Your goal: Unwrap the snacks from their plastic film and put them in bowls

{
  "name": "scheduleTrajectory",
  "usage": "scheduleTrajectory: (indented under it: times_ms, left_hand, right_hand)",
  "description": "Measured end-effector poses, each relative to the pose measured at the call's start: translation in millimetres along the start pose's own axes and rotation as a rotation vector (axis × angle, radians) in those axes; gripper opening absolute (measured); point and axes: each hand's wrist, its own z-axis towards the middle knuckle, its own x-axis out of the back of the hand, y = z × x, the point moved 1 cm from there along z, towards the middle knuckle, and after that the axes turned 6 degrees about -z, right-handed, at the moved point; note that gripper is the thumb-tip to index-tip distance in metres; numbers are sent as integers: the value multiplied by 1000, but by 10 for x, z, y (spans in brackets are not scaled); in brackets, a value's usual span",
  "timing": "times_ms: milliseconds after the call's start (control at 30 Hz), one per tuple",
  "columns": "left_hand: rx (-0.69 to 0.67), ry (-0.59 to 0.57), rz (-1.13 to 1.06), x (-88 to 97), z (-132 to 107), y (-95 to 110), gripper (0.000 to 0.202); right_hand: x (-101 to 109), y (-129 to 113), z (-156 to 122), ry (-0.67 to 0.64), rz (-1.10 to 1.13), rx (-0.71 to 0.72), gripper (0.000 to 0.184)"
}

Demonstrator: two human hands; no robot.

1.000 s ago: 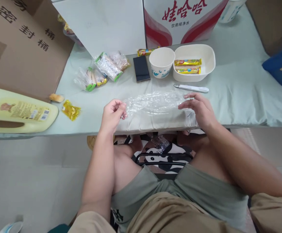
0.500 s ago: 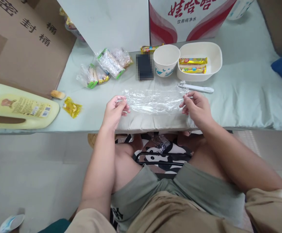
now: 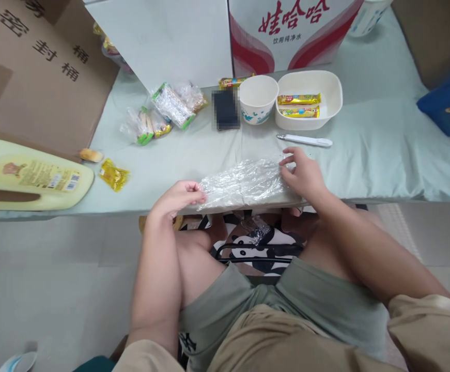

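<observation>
A crumpled sheet of clear plastic film [image 3: 244, 181] lies spread along the front of the cloth-covered table. At its left end my left hand [image 3: 182, 195] pinches the edge between thumb and fingers. My right hand [image 3: 302, 173] rests over the right end, its thumb and fingers apart and touching or just above the film. Beyond the right hand lies a white-handled peeler or knife [image 3: 306, 140] with a short metal tip. A white tub [image 3: 335, 101] behind it holds two yellow-wrapped sticks [image 3: 299, 99]. Beside the tub stands a paper cup [image 3: 258, 101].
Wrapped snacks [image 3: 172, 106] and a dark blurred block [image 3: 226, 109] lie behind the film. At left are a yellow wrapper [image 3: 114, 174], a small bread piece [image 3: 91, 155], a pale yellow jug [image 3: 54, 175] and a cardboard box [image 3: 46, 77]. A red-and-white carton [image 3: 286, 51] stands behind.
The film has come down nearer the table's front edge, its left end lowest. My left hand moved toward me, and my right hand's fingers have parted. The film has come off the tool's tip.
</observation>
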Motion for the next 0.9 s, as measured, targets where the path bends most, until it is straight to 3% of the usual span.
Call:
scheduleTrajectory:
  times_ms: [67, 200, 300, 433, 633, 733, 833, 900]
  left_hand:
    - [-28, 46, 79, 23, 30, -43, 22]
    - [-218, 343, 206, -2, 164, -59, 36]
    - [-321, 385, 345, -93, 271, -18, 36]
    - [-381, 199, 393, -211, 294, 74, 12]
    - [-404, -201, 108, -324, 37, 271, 17]
    - [-353, -423, 80, -379, -95, 358, 30]
    - [-236, -568, -11, -384, -164, 396, 44]
    - [-248, -474, -155, -351, -153, 408, 56]
  right_hand:
    - [-13, -4, -1, 59, -92, 53, 49]
    - [-42, -36, 13, 127, -235, 122, 54]
    - [-62, -44, 29, 106, -252, 191, 60]
    - [-20, -5, 3, -27, -243, 255, 74]
    - [115, -129, -68, -62, -218, 544, 76]
    - [73, -309, -76, -189, -176, 655, 77]
    - [41, -452, -83, -398, -39, 685, 45]
    - [47, -502, -90, -512, 100, 604, 24]
